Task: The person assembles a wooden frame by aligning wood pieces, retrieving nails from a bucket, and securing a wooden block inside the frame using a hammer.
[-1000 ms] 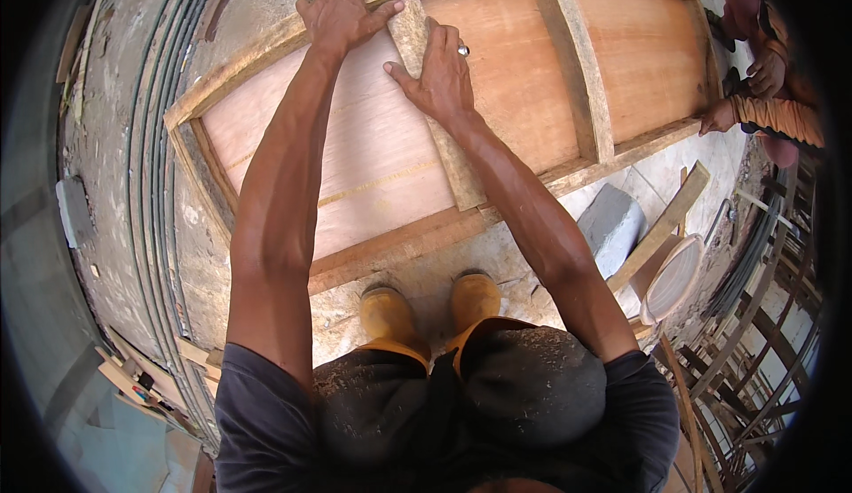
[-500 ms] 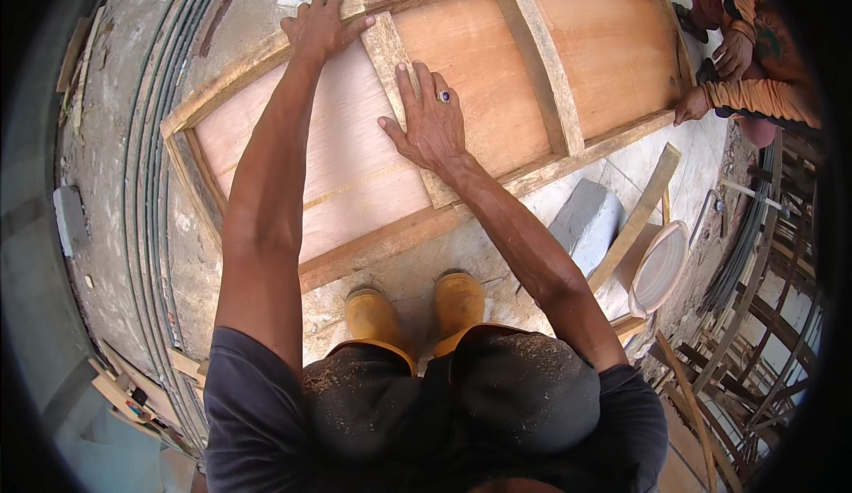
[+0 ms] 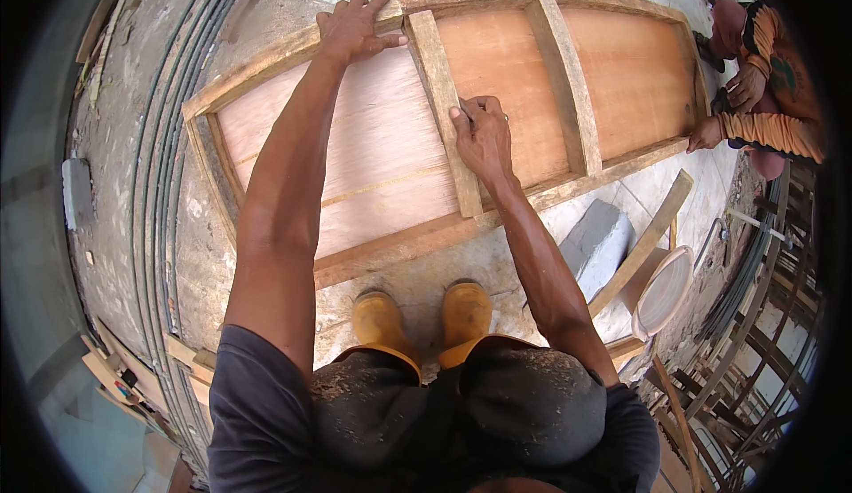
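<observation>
A long wooden frame (image 3: 382, 258) backed with plywood lies in front of me. My left hand (image 3: 355, 31) rests on its far rail, fingers spread, the thumb reaching toward the far end of a wooden crosspiece (image 3: 441, 76). That crosspiece runs between the two long rails. Against its right edge is my right hand (image 3: 486, 142), fingers curled and thumb pressed in. A small dark thing shows at the pinch, too little of it to name. Pale plywood (image 3: 373, 156) shows left of the crosspiece, more orange plywood (image 3: 497, 76) right of it.
Another person's hand (image 3: 706, 134) touches the frame's right end. A grey block (image 3: 596, 236), a loose wooden strip (image 3: 652, 227) and a whitish bucket (image 3: 664, 293) stand near right. Long rods (image 3: 146, 182) lie along the left. My yellow boots (image 3: 377, 315) are below the frame.
My right hand has gone from lying flat over the crosspiece to curled at its right edge. The crosspiece's far end sits slightly farther right, away from my left thumb. The view has shifted a little.
</observation>
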Tool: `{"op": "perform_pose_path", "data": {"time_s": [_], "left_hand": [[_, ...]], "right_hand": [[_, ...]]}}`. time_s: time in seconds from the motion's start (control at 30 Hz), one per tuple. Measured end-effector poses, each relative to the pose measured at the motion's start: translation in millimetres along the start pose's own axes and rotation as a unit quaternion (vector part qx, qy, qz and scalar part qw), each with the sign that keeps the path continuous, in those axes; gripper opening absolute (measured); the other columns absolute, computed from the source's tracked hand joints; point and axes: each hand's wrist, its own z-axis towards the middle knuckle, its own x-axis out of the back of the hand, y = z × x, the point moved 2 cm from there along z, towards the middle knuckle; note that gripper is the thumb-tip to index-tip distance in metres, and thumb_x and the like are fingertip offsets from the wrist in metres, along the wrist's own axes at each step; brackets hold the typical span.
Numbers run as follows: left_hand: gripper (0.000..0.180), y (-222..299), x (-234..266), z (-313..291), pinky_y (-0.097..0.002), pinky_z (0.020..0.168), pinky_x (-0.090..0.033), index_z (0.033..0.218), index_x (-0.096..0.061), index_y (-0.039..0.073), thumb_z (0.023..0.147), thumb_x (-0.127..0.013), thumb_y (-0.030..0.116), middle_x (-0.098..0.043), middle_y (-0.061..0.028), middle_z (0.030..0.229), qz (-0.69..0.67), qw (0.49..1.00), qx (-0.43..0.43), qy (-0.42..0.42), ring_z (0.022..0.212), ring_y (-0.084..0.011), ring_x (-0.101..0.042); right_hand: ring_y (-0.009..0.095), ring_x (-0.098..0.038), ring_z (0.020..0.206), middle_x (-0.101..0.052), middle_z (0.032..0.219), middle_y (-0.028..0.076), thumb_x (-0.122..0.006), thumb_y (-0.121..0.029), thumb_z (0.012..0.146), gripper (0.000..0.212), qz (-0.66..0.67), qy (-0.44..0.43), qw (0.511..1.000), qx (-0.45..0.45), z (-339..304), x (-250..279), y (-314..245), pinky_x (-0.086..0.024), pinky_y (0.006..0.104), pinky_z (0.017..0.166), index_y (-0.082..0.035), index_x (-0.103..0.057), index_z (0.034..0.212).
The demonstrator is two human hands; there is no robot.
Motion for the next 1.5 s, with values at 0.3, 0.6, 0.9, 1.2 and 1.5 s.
{"op": "perform_pose_path", "data": {"time_s": [0.3, 0.6, 0.9, 1.2, 1.5], "left_hand": [[0.067, 2.9, -4.7, -0.2, -0.0602, 0.096, -0.039, 0.148, -0.045, 0.035, 0.088, -0.070, 0.053, -0.061, -0.0072, 0.128, 0.008, 0.999, 0.015, 0.032, 0.122, -0.0291, -0.057], [0.054, 8.3, -6.5, 1.4, -0.0578, 0.095, -0.040, 0.143, -0.048, 0.033, 0.093, -0.067, 0.041, -0.062, -0.0064, 0.123, 0.014, 0.998, 0.029, 0.051, 0.119, -0.0292, -0.058], [0.057, 6.0, -2.8, 3.5, -0.0589, 0.095, -0.039, 0.144, -0.048, 0.033, 0.091, -0.068, 0.041, -0.062, -0.0062, 0.123, 0.007, 0.999, 0.042, 0.025, 0.121, -0.0294, -0.057], [0.057, 3.8, -2.5, 1.7, -0.0543, 0.095, -0.037, 0.145, -0.049, 0.034, 0.092, -0.069, 0.042, -0.061, -0.0027, 0.126, -0.018, 0.999, 0.013, 0.026, 0.122, -0.0256, -0.056], [0.059, 1.2, -6.6, 2.1, -0.0569, 0.093, -0.039, 0.146, -0.048, 0.030, 0.092, -0.067, 0.045, -0.062, -0.0036, 0.122, 0.000, 0.999, 0.016, 0.040, 0.120, -0.0274, -0.057]], "right_hand": [[0.047, -0.064, 0.102, -0.057, 0.123, 0.029, -0.067, -0.029, 0.090, 0.083, -0.084, -0.035, 0.995, -0.032, -12.8, -9.6, -24.5, -0.052, 0.0544, 0.087, -0.003, -0.022, 0.154], [0.047, -0.064, 0.101, -0.055, 0.125, 0.031, -0.069, -0.020, 0.085, 0.087, -0.077, -0.012, 0.997, -0.009, -14.9, -14.2, -16.9, -0.053, 0.0534, 0.086, -0.001, -0.020, 0.154], [0.042, -0.066, 0.095, -0.056, 0.112, 0.024, -0.070, -0.020, 0.082, 0.088, -0.123, -0.053, 0.991, -0.010, -14.3, -18.2, -37.9, -0.056, 0.0524, 0.078, -0.004, -0.022, 0.154], [0.042, -0.066, 0.092, -0.054, 0.111, 0.023, -0.070, -0.019, 0.082, 0.088, -0.137, -0.046, 0.989, -0.033, -16.3, -22.1, -37.5, -0.058, 0.0502, 0.071, -0.006, -0.022, 0.155], [0.037, -0.064, 0.088, -0.052, 0.107, 0.022, -0.070, -0.019, 0.081, 0.089, -0.166, -0.042, 0.985, -0.004, -14.6, -28.8, -35.9, -0.059, 0.0454, 0.068, -0.004, -0.022, 0.154]]}}
